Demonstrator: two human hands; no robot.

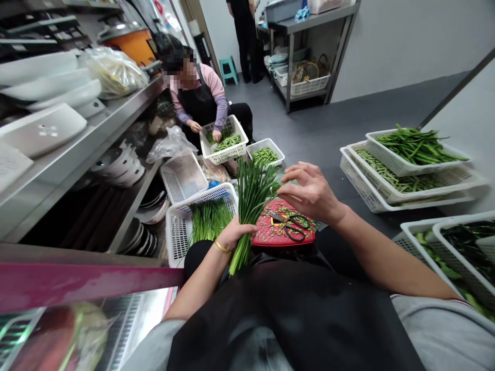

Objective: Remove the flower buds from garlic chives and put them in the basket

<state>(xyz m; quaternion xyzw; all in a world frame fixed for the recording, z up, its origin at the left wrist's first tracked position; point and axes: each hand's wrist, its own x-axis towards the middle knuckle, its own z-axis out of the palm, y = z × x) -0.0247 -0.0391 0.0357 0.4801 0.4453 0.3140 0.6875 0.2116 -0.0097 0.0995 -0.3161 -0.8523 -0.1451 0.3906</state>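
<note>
My left hand (235, 234) is closed around the lower part of a bunch of green chives (253, 193), which stands nearly upright with its tips fanning out to the upper right. To the right of those tips, my right hand (309, 190) is raised with bent fingers held apart and nothing visible in them. Below it, black-handled scissors (290, 221) lie on a red stool (265, 234) strewn with small green scraps. More chives (211, 219) fill a white basket (178, 237) left of my left hand.
A co-worker (201, 98) sits ahead, both hands in a basket of green beans (230, 141). Stacked baskets (390, 193) of beans and peppers stand at right. Metal shelving (127, 116) with dishes runs along the left; another person (244, 38) stands at the back.
</note>
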